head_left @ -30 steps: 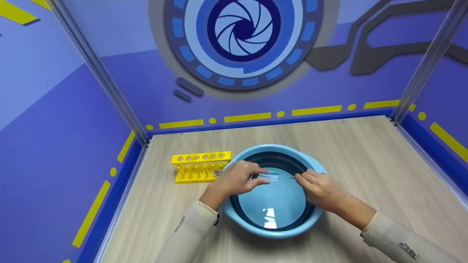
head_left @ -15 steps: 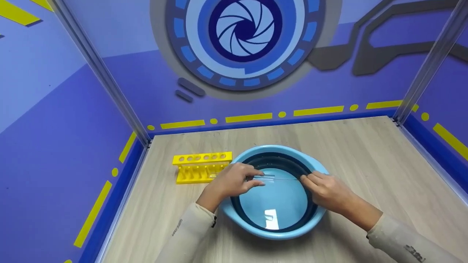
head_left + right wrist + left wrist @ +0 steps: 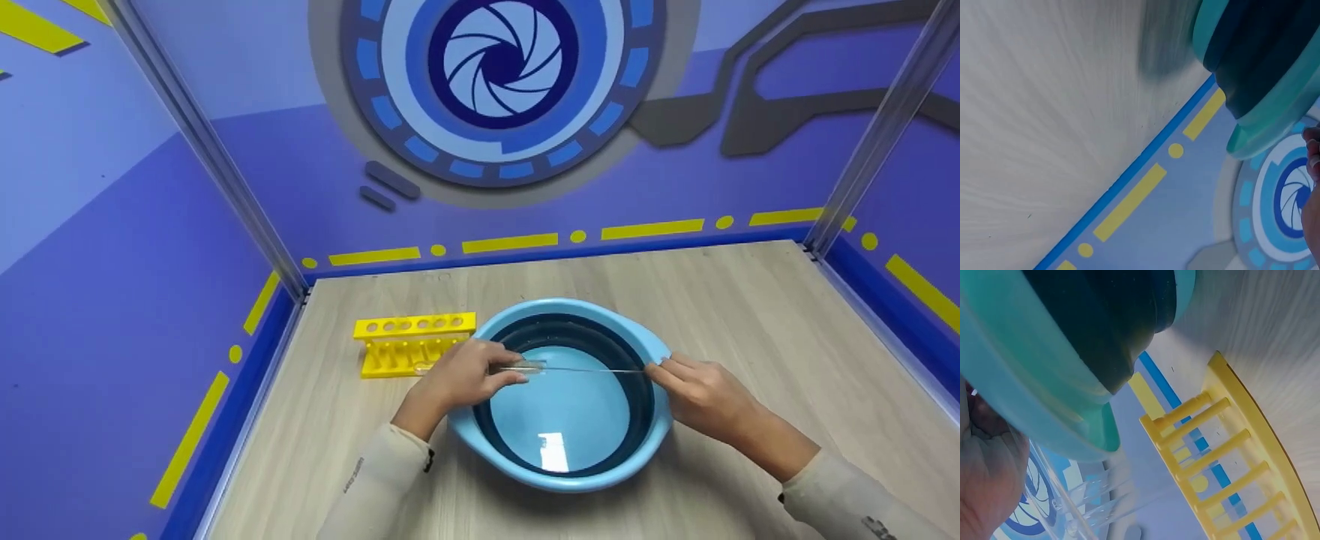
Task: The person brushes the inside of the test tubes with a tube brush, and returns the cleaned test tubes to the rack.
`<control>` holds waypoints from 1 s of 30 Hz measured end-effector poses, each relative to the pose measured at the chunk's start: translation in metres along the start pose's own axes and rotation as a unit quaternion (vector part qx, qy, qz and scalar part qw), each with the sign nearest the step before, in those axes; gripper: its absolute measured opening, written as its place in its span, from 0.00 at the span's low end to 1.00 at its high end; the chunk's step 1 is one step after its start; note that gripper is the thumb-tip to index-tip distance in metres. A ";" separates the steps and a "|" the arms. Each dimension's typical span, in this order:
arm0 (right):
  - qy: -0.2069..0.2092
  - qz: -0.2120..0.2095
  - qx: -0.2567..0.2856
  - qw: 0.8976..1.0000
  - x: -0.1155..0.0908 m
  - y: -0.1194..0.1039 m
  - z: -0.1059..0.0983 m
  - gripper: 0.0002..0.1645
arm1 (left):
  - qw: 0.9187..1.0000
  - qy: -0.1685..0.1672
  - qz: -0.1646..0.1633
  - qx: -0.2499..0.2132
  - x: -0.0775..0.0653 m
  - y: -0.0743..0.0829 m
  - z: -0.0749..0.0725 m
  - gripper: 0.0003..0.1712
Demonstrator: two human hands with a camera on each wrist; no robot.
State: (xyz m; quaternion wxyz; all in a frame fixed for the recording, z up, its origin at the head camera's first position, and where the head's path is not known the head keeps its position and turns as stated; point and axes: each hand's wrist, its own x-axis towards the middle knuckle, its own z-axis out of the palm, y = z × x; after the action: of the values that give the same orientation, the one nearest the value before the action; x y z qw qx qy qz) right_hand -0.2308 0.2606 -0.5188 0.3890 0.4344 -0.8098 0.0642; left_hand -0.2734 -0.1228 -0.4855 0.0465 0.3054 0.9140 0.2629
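my left hand (image 3: 465, 373) grips a clear tube (image 3: 534, 366); my right hand (image 3: 705, 394) pinches a thin wire (image 3: 596, 370) reaching its mouth above the blue basin (image 3: 559, 484), beside the yellow rack (image 3: 412, 331). tube-cleaning, i judge; next likely calls for a straight, steady pull.

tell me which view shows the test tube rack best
The head view, where the yellow test tube rack shows almost whole, one corner behind the left hand. The left wrist view crops it; the right wrist view lacks it.
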 end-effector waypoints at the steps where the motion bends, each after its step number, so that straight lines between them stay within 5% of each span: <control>1: 0.001 0.000 0.005 1.000 0.000 0.001 -0.001 0.26 | 1.000 0.003 0.002 0.003 0.000 0.000 -0.001 0.23; 17: 0.019 0.034 0.050 0.998 0.004 0.010 -0.019 0.31 | 0.989 0.107 0.079 0.070 0.004 0.003 -0.007 0.15; 23: 0.018 0.051 0.060 0.997 0.000 0.013 -0.023 0.30 | 0.984 0.133 0.086 0.079 0.003 0.002 -0.008 0.14; 30: 0.021 0.076 0.057 0.995 -0.014 0.021 -0.029 0.17 | 0.984 0.143 0.063 0.090 -0.005 -0.010 -0.011 0.16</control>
State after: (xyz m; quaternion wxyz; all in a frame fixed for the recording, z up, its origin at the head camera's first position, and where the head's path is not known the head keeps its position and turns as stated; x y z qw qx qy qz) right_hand -0.2252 0.2956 -0.5035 0.3741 0.3919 -0.8273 0.1485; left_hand -0.2768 -0.1372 -0.4817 -0.1290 0.3242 0.9103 0.2227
